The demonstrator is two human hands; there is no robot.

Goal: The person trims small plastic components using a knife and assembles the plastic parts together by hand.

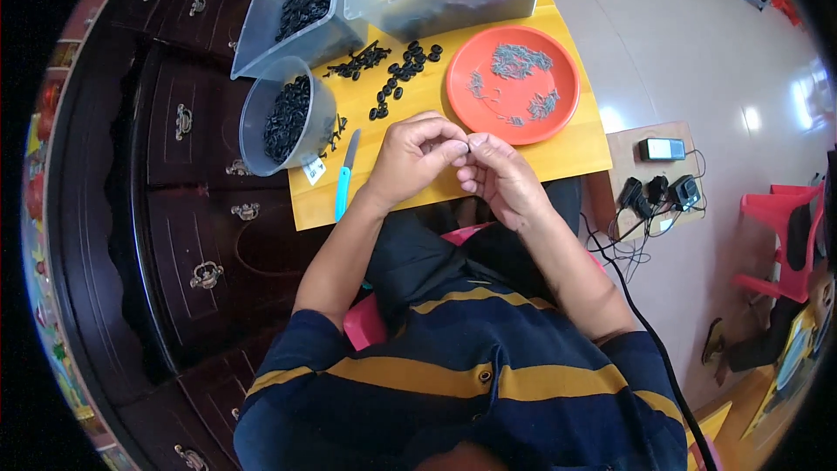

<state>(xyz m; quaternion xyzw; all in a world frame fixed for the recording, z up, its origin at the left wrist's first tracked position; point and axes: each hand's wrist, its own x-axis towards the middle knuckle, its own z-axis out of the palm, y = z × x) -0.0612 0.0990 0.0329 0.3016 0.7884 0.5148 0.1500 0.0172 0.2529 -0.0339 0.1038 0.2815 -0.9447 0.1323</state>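
Both my hands are together over the near edge of the yellow table (558, 153). My left hand (414, 157) and right hand (497, 176) meet fingertip to fingertip, pinched on a tiny dark part (469, 146), too small to identify. Loose black rings (403, 70) lie on the table just ahead. Orange plate (513, 85) with small grey metal pieces sits front-right. Round tub (283, 118) of black rings to my left, blue-handled knife (343, 179) beside it.

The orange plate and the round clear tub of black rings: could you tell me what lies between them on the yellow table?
In the head view, loose black rings lie on the yellow table between the orange plate and the round clear tub.
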